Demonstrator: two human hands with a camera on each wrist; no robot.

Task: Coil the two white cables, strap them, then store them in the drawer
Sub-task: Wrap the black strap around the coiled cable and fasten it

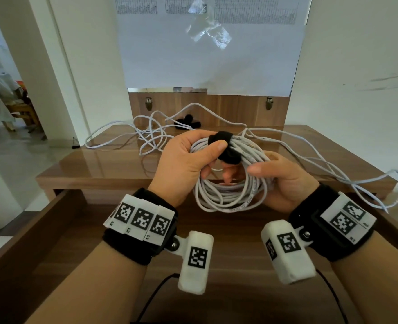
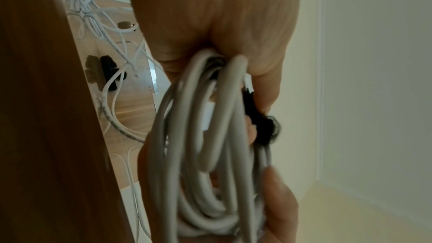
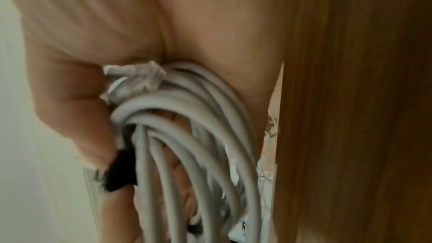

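A coiled white cable [image 1: 228, 195] hangs between both hands above the open drawer [image 1: 60, 230]. A black strap [image 1: 226, 146] wraps the coil's top. My left hand [image 1: 188, 160] grips the coil at the strap, thumb pressed on the strap. My right hand [image 1: 282, 181] holds the coil's right side, thumb over the loops. The left wrist view shows the coil [image 2: 201, 154] and the strap [image 2: 264, 127] in the fingers. In the right wrist view the coil [image 3: 187, 145] shows a clear plug [image 3: 145, 78] and the strap [image 3: 121, 171]. A second white cable [image 1: 151, 129] lies loose and tangled on the tabletop.
Another black strap [image 1: 188, 122] lies at the back of the wooden table [image 1: 113, 160], under the loose cable. Loose cable loops trail off the table's right edge [image 1: 375, 190]. A wooden back panel with two metal knobs [image 1: 148, 102] and a white wall stand behind.
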